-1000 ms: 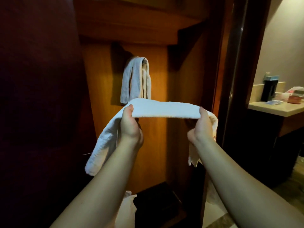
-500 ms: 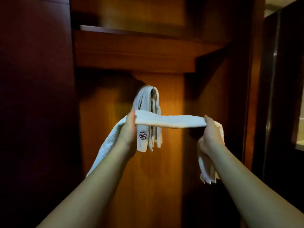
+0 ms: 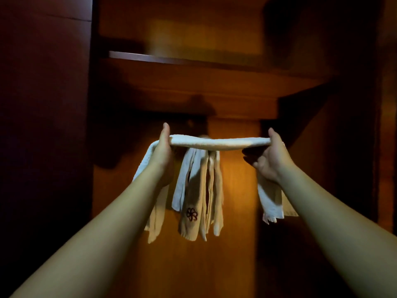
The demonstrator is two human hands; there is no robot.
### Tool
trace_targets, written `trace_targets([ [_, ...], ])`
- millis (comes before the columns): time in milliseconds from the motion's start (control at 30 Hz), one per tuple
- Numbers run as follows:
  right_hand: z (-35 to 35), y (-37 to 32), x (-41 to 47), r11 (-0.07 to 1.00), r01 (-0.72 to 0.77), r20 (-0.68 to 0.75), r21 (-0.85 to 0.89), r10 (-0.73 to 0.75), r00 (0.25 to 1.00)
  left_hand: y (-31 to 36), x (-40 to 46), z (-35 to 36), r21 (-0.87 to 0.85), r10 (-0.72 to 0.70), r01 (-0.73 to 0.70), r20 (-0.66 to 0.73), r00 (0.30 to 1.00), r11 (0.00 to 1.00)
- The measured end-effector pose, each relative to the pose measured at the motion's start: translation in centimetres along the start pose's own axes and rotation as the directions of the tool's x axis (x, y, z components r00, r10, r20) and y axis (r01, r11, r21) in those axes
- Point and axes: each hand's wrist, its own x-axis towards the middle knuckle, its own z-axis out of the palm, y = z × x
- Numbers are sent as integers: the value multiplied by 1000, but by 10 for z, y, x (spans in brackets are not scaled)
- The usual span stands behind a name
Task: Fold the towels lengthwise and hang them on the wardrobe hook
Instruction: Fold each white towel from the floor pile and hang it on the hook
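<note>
Towel (image 3: 219, 143), folded lengthwise, is being held level at twelve o'clock, gripped at nine o'clock by the left hand (image 3: 163, 151) and at three o'clock by the right hand (image 3: 271, 160), before hanging towels (image 3: 199, 190).

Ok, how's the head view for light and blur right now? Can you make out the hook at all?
Head view: dim, with warm light on the wardrobe back panel only; the sides fall into near-black. The shelf edge is smeared. Folded towel, left hand and right hand read clearly. The hook is hidden behind the hanging towels.
</note>
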Motion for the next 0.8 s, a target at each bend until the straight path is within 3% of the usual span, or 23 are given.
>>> trace_targets([
  [133,12,0,45,999,30,25,34,-31,999,-5,37,-1,29,24,-23,-42,999,999],
  [433,32,11,130,996,67,0,60,-67,998,-14,111,-8,-3,-129,129,-26,991,992],
  [700,21,47,174,999,6,-29,41,-5,1000,-49,146,-22,-16,-176,176,-14,984,984],
  [800,12,62,177,1000,7,-121,-12,-9,993,-61,148,-27,-19,-173,172,-24,985,985],
])
